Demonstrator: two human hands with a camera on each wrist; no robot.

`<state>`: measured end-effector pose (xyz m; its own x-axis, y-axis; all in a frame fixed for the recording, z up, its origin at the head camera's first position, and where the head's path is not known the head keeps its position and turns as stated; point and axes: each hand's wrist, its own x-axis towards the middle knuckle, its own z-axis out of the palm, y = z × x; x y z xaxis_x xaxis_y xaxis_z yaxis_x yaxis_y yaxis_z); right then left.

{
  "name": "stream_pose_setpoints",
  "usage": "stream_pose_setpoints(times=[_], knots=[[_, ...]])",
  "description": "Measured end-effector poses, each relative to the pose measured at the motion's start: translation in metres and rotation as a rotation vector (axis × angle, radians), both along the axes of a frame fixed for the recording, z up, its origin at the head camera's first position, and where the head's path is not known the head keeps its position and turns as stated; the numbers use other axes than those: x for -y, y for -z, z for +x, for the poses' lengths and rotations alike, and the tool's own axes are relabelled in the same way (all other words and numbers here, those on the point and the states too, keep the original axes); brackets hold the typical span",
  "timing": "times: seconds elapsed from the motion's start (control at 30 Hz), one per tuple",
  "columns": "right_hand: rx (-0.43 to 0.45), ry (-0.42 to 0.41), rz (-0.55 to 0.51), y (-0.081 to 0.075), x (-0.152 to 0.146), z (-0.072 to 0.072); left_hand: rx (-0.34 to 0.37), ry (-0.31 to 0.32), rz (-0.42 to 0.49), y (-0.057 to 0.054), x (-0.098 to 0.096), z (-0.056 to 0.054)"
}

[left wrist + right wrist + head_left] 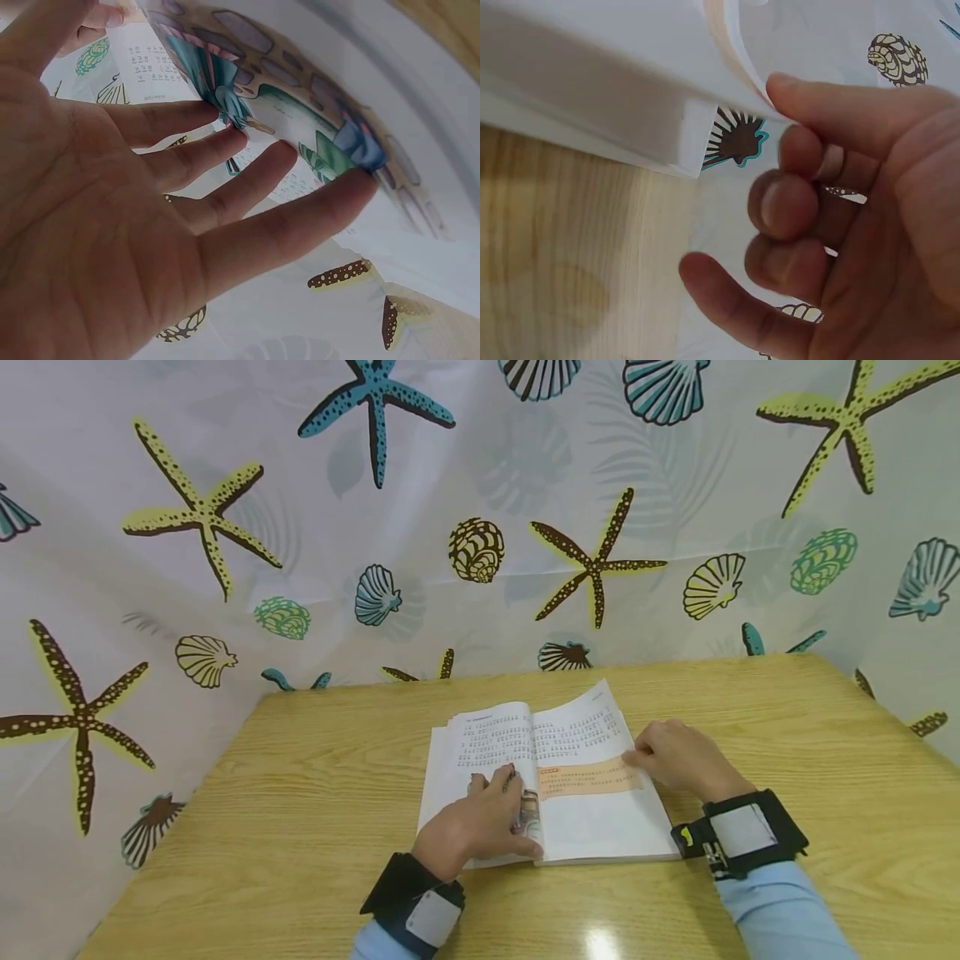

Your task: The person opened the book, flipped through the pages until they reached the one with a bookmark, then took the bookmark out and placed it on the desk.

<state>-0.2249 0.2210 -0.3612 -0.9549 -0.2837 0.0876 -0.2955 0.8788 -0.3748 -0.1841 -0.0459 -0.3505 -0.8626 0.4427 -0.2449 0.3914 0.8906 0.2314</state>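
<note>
The right fingers [801, 154] pinch the right page [600, 827] of the book [491, 731], whose fold [535, 745] lies leftward, beside the spread left fingers [292, 232].

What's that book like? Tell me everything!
The book lies open on the wooden table, papery and white with rows of dark print. The left page has a coloured picture; the right page has an orange box. The left hand rests on the left page; the right hand pinches the right page's lifted edge.
</note>
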Motion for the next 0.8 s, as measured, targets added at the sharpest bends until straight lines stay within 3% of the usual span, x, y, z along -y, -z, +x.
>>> stream_pose_setpoints(times=[0.13,0.3,0.43,0.8], knots=[[0.053,-0.027,-0.065,-0.004,-0.003,-0.001,0.000,0.004,0.002,0.001,0.000,0.000],[0.201,-0.117,-0.179,-0.014,-0.008,0.001,-0.005,0.008,0.005,0.000,0.001,0.000],[0.278,-0.156,-0.186,-0.017,-0.012,0.002,-0.007,0.010,0.006,0.000,0.001,0.000],[0.266,-0.158,-0.150,-0.015,-0.015,0.002,-0.033,0.022,-0.003,0.001,0.001,0.001]])
